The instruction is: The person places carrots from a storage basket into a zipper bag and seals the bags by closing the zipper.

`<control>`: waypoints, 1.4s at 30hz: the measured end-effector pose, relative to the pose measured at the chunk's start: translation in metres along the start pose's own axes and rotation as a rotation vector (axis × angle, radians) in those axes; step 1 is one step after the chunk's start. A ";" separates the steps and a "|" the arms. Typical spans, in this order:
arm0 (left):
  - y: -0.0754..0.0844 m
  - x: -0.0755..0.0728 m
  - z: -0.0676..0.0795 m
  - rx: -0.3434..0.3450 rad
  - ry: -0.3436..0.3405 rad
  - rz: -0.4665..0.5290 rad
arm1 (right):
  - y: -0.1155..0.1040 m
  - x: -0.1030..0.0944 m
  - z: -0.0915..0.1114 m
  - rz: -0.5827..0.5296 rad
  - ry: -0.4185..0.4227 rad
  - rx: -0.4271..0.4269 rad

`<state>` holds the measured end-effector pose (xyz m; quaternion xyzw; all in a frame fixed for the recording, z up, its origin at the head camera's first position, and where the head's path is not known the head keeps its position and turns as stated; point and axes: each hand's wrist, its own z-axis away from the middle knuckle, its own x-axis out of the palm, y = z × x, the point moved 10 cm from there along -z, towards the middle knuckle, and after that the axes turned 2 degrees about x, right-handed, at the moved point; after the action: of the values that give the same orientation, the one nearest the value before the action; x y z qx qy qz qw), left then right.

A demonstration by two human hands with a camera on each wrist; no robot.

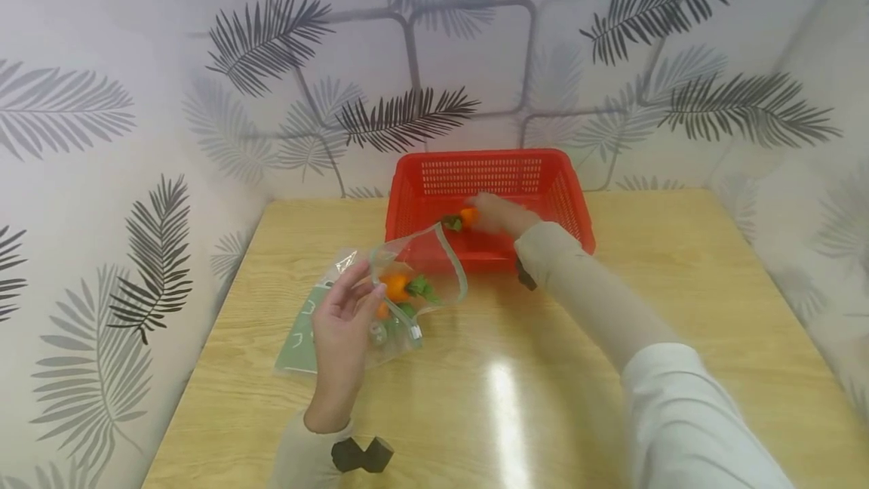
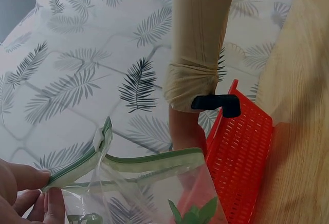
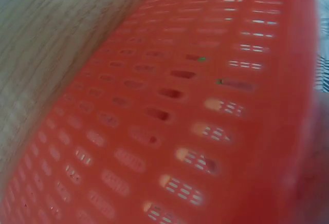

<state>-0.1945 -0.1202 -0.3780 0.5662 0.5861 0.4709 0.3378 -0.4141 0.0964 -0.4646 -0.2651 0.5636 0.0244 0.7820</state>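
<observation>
My left hand [image 1: 342, 323] pinches the edge of a clear zip bag [image 1: 434, 259], its mouth spread open towards the basket. Inside the bag lies an orange piece [image 1: 395, 287] with green leaves [image 1: 422, 289]; more orange and green shows below it. Blurred, my right hand [image 1: 501, 214] reaches into the red basket [image 1: 489, 253] and holds another orange piece [image 1: 468, 217] with green leaves at its fingertips. The leafy end points towards the bag mouth. The left wrist view shows the fingers gripping the bag's green zip strip [image 2: 154, 162]. In the right wrist view the basket wall hides most of that hand.
A flat green and clear packet [image 1: 299, 342] lies under and left of the bag on the wooden table [image 1: 611, 429]. The basket stands at the table's back edge, near the leaf-patterned wall [image 1: 468, 66].
</observation>
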 end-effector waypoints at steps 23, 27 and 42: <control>-0.007 0.001 0.000 -0.060 -0.003 0.013 | -0.002 0.021 -0.009 0.367 0.111 0.026; -0.007 0.000 -0.001 -0.057 -0.001 0.017 | -0.007 0.025 -0.012 0.418 0.123 0.004; -0.006 0.001 0.000 -0.039 -0.007 0.017 | -0.017 0.020 -0.002 0.481 0.152 -0.071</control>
<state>-0.1963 -0.1184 -0.3833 0.5661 0.5708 0.4833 0.3466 -0.4034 0.0758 -0.4763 -0.1518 0.6663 0.2097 0.6992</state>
